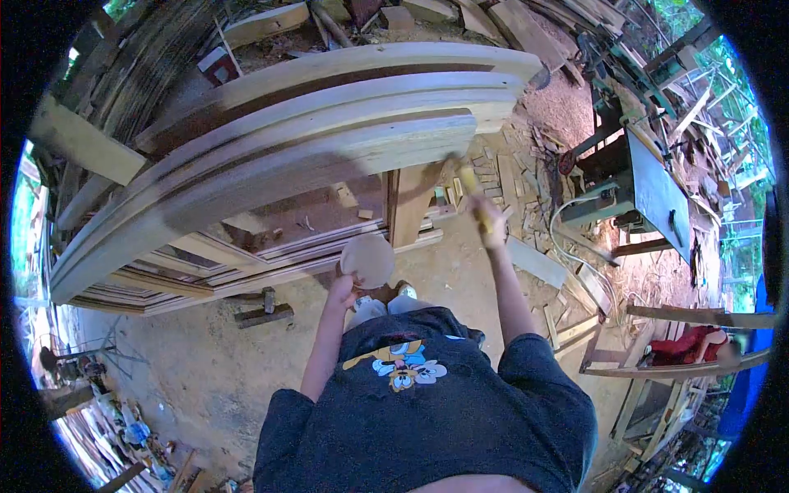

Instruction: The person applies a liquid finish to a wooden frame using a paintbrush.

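Note:
My left hand [342, 289] is closed on the edge of a pale round disc [371, 258], held flat in front of my legs. My right hand [491, 228] grips a yellow-handled brush [470, 179], blurred by motion, whose dark end points up toward the right end of a long wooden board [353, 152]. This board is the nearest of several pale, shaped boards in a large wooden frame standing before me. An upright post [411, 201] of the frame lies between my two hands.
A table saw [657, 193] stands at the right, with a pale hose curling beside it. Wood offcuts [526, 189] litter the floor there. Dark blocks [265, 312] lie on the ground to the left. Lumber [156, 74] is piled at the back left, and a wooden frame [682, 370] stands at far right.

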A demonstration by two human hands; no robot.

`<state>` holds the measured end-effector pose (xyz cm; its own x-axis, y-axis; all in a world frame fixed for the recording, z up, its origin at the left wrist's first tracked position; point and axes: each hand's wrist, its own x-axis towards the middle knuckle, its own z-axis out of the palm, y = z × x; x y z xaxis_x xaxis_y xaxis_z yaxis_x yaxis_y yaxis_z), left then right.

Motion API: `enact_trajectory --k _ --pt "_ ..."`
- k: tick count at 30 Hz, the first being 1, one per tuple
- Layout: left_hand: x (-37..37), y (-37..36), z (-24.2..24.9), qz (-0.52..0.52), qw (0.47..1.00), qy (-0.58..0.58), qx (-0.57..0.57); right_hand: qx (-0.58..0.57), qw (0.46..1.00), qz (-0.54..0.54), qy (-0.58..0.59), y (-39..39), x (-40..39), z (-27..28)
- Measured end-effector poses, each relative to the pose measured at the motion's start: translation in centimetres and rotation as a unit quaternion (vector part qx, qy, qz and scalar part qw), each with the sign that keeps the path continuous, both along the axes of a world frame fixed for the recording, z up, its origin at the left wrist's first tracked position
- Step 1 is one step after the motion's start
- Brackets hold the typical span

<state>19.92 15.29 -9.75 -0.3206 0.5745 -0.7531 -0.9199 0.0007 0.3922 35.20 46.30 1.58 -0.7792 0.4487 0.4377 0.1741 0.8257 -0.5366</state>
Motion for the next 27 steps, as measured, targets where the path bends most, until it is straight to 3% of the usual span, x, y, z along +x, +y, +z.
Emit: enact_trajectory --k 2,3,5,6,7,8,9,10,12,13,15,17,18,20,21,22,24,27 --pt "0.5 0.0 -0.3 -0.039 0.997 0.073 -0.01 -0.006 0.944 -0.225 0.24 0.4 0.2 -0.1" --pt "0.5 0.1 -0.9 -0.043 0.996 0.075 -0.011 -0.006 0.943 -0.23 0.241 0.0 0.3 0.2" --pt "0.6 0.1 -2.3 -0.073 0.997 0.006 -0.037 -0.268 0.891 -0.265 0.254 -1.8 -0.3 0.6" --pt "0.6 0.1 -2.4 -0.079 0.996 0.008 -0.039 -0.372 0.866 -0.137 0.306 -3.2 -1.1 0.3" --pt "0.6 0.1 -2.4 -0.086 0.996 0.0 -0.019 -0.056 0.97 -0.095 0.216 -5.7 -2.7 2.5" --pt "0.5 0.3 -2.2 -0.093 0.996 -0.008 0.001 -0.029 0.991 -0.101 0.082 -7.2 -4.6 -1.0" --pt "0.7 0.8 -0.7 -0.096 0.995 -0.006 -0.001 -0.27 0.927 -0.094 -0.243 -10.2 -7.9 2.5" --pt "1.3 1.6 2.3 -0.055 0.998 0.029 0.013 -0.335 0.933 0.105 -0.085 -12.6 -8.0 2.3" --pt "1.6 2.0 4.0 -0.014 0.997 0.065 0.025 -0.367 0.897 0.222 -0.108 -14.6 -10.3 6.5" --pt "1.5 1.8 4.0 -0.017 0.997 0.07 0.014 -0.368 0.896 0.224 -0.105 -14.0 -11.2 4.5" --pt "1.5 1.7 4.2 -0.018 0.997 0.075 0.001 -0.08 0.968 0.235 0.049 -11.9 -13.4 -0.9" --pt "1.7 1.6 4.6 -0.005 0.995 0.075 -0.059 -0.23 0.948 0.196 -0.099 -9.3 -10.5 4.8" --pt "1.8 1.2 4.3 -0.003 0.995 0.075 -0.06 -0.196 0.959 0.157 -0.129 -7.9 -9.0 4.3" --pt "1.7 0.3 3.4 -0.002 0.998 0.031 -0.05 -0.068 0.981 0.181 0.031 -3.4 -5.8 0.5" --pt "1.8 0.4 4.2 0.001 0.998 0.031 -0.051 -0.063 0.992 0.101 0.035 -1.7 -4.0 -1.1" --pt "2.2 0.5 5.7 -0.003 0.997 0.037 -0.068 -0.093 0.994 0.054 -0.023 -0.8 -1.7 1.4" --pt "2.5 0.6 6.3 -0.007 0.995 0.04 -0.086 -0.036 0.993 -0.057 0.1 1.4 0.4 1.3" --pt "2.9 0.6 4.6 -0.014 0.996 0.038 -0.076 -0.112 0.913 -0.254 0.3 3.1 0.5 1.5"
